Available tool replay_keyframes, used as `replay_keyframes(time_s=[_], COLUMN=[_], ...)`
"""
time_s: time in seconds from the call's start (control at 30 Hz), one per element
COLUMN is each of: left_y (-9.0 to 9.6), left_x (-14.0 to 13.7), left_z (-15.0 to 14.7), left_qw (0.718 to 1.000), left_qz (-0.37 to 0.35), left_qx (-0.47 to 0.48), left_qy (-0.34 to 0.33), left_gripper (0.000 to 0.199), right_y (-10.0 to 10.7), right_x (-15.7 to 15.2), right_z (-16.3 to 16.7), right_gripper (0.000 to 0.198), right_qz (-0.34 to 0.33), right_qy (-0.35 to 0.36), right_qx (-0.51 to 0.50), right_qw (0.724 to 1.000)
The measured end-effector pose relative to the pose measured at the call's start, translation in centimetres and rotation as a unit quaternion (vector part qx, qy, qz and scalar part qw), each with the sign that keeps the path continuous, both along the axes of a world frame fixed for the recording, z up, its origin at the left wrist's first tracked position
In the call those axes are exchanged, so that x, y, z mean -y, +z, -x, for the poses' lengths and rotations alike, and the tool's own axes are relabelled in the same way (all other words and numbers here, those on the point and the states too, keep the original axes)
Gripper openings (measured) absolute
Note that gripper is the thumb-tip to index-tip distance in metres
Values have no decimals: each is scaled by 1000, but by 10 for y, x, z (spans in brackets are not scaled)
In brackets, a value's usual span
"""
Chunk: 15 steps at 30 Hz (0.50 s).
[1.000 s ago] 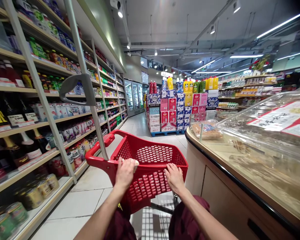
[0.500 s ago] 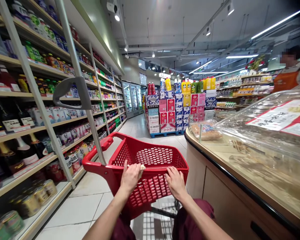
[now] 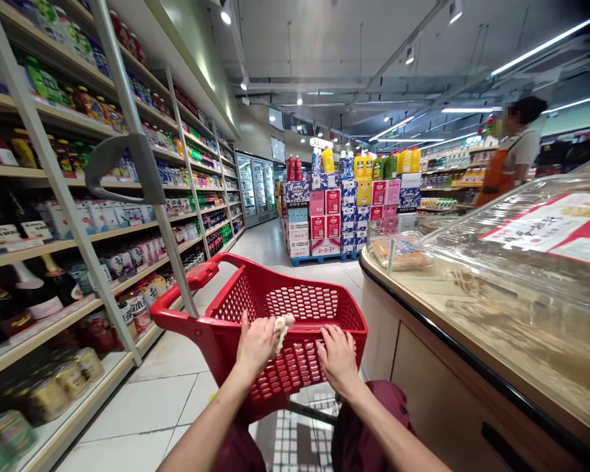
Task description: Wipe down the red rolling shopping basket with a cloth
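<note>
A red plastic shopping cart with a latticed basket stands side-on in front of me. On its near rim my left hand is closed around a crumpled off-white cloth, which sticks out past the fingers. To its right, my right hand lies over the same rim, fingers spread and touching it, holding nothing else. No goods show in the visible part of the basket. The cart's red handle is at the left, apart from both hands.
Drink shelves line the left, with a metal pole bearing a grey handle before them. A wooden counter with clear covers runs close at right. Stacked drink boxes stand ahead. A person in an orange apron is behind the counter.
The cart and both hands sit slightly further left in view. More of the cloth shows in my left hand. The person behind the counter has moved left.
</note>
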<state>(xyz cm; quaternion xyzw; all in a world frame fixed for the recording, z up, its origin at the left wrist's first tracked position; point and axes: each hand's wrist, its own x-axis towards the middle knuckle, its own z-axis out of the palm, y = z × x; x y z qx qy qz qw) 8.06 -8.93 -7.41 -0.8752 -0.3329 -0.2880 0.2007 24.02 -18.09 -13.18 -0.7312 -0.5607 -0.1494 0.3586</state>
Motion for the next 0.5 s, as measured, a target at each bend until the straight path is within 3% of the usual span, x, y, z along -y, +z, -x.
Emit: replay_keyframes(time_s=[0.17, 0.27, 0.4, 0.5], left_y=[11, 12, 10, 7], left_x=[-9, -15, -20, -19], left_z=[35, 56, 65, 63], left_qw=[997, 994, 992, 993], left_qz=[18, 10, 7, 3], left_qx=[-44, -70, -77, -68], left_qy=[58, 86, 102, 96], left_gripper=[45, 57, 58, 57], right_y=[26, 39, 46, 38], right_x=[-34, -63, -85, -78], right_z=[58, 84, 88, 67], right_gripper=[42, 45, 41, 35], right_qz=[-15, 11, 20, 7], right_qy=[148, 170, 190, 195], right_qx=[28, -2, -14, -27], right_qw=[988, 985, 982, 980])
